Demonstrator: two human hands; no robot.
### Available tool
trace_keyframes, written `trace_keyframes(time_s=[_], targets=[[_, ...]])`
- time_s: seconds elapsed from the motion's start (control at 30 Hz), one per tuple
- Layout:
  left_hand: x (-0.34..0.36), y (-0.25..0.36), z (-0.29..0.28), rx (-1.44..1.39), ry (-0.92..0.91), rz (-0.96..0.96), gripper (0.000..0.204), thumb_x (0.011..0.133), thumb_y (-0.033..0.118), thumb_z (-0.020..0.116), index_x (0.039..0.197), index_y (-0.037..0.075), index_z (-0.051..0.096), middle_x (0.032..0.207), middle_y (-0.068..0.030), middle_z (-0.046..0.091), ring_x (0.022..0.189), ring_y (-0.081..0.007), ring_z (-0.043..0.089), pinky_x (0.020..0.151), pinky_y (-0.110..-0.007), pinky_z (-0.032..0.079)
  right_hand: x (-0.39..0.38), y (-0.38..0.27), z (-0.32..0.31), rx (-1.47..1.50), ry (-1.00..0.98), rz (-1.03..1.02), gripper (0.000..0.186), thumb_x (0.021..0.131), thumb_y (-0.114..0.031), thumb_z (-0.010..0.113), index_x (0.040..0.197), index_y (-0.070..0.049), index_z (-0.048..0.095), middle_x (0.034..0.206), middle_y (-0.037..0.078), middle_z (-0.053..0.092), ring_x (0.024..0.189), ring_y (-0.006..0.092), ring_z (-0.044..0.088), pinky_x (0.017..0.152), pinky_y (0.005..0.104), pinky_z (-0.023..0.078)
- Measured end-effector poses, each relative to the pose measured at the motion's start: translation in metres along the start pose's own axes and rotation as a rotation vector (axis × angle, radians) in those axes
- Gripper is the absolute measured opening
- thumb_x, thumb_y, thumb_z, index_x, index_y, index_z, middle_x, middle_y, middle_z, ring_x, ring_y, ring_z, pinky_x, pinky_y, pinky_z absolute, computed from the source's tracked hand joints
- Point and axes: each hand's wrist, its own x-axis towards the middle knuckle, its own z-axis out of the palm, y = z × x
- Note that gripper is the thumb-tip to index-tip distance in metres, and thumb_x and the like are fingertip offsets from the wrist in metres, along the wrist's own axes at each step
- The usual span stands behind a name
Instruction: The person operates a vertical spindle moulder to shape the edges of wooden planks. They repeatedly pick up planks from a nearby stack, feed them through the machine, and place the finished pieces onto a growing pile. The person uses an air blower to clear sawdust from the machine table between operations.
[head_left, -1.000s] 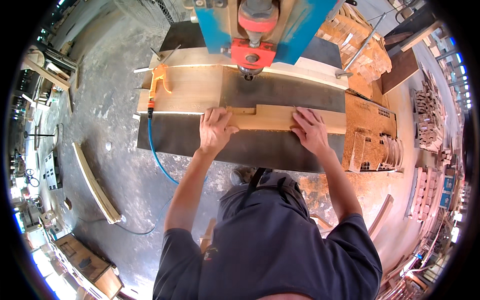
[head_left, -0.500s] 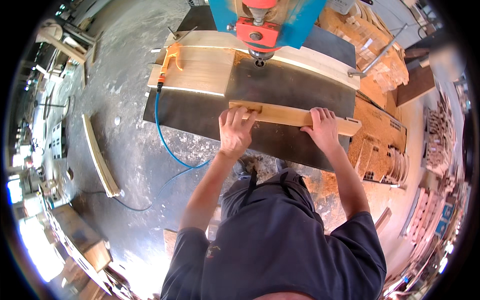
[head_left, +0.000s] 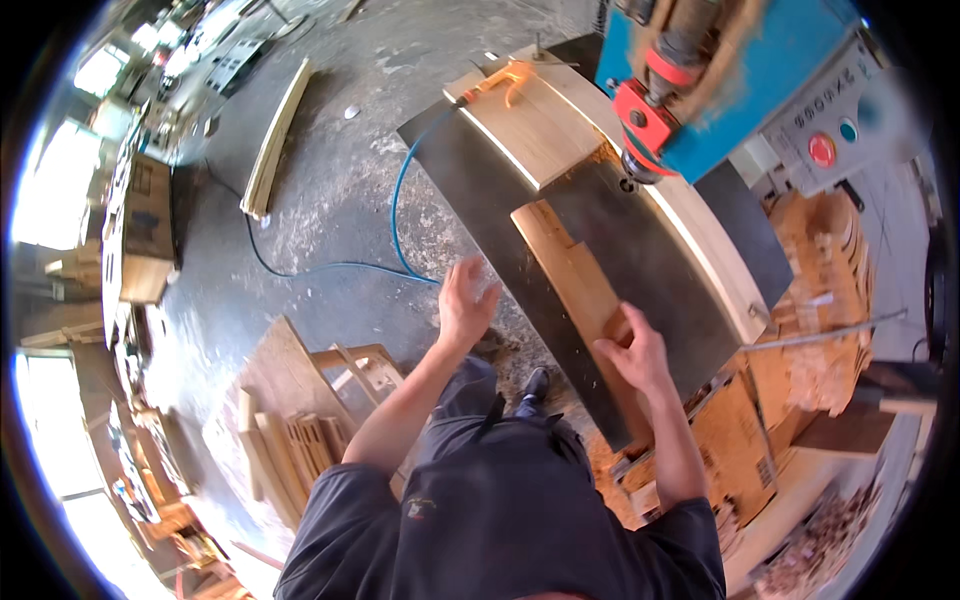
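Observation:
A narrow wooden board (head_left: pixel 568 268) with a notch cut in its side lies on the dark machine table (head_left: pixel 675 330). My right hand (head_left: pixel 637 350) grips it toward its near end, thumb and fingers across its width. My left hand (head_left: pixel 467 303) is off the board, in the air to the left of the table edge, fingers apart and holding nothing. Over the far part of the table stands a blue drill press, with its chuck (head_left: pixel 635 170) above the surface. Part of the board's near end is hidden by my right hand and forearm.
A long pale wooden fence (head_left: pixel 705 240) and a flat light board (head_left: pixel 540 125) rest on the table, with an orange air gun (head_left: pixel 510 76) on top. Its blue hose (head_left: pixel 395 205) drops to the floor. Stacked wood pieces (head_left: pixel 290 455) stand at lower left; sawdust-covered wood (head_left: pixel 825 290) lies right.
My left hand has let go of the board and moved away from it. My right hand still holds the board. The view has turned toward the left, showing the stacked wood pieces.

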Motion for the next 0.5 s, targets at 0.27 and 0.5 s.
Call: trace_keyframes(time_s=[0.27,0.5], targets=[[-0.135,0.045,-0.050,-1.151,-0.137,-0.787,0.063,0.102,0.033,0.074,0.155,0.009,0.048,0.141,-0.0116,0.061,0.130,-0.0275,0.061,0.104,-0.047,0.055,0.022,-0.084,0.107,0.489,-0.775,0.098,0.080,0.099,-0.032,0.077,0.162,0.003,0.039,0.119,0.014,0.071,0.100,0.0176,0.070,0.085,0.0317,0.058],[-0.155,0.007,-0.128,-0.708,0.642,-0.496,0.087,0.080,0.016,0.090,0.152,0.002,0.043,0.134,-0.0149,0.064,0.125,-0.0224,0.062,0.104,-0.037,0.054,0.022,-0.200,0.255,0.379,-0.804,-0.523,0.064,0.103,0.003,0.052,0.164,0.005,0.034,0.160,0.020,0.048,0.146,0.0291,0.049,0.121,0.0403,0.040]])
